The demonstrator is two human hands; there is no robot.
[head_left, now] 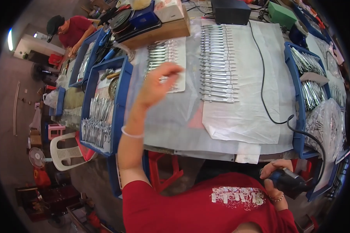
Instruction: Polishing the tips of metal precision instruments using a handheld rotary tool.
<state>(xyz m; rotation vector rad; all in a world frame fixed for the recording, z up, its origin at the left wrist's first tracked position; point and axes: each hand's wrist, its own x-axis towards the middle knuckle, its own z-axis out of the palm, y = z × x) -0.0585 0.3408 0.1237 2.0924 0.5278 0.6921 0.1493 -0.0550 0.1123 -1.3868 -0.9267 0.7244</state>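
Note:
My left hand (159,83) reaches over a short row of slim silver metal pieces (161,52) on a white sheet. Its fingers are bent and smeared by motion, so whether they hold anything is hidden. Close to my body at the lower right, my right hand (275,178) is wrapped round a dark corded power tool (289,180). A longer column of similar silver pieces (218,64), laid side by side, runs down the white paper (252,120) on the table.
Blue bins with silver pieces stand left (125,83) and right (295,89). The black cord (263,73) crosses the paper to the tool. Wooden box (163,31), black box (231,11) and green box (282,14) line the back. Another person (76,33) works far left.

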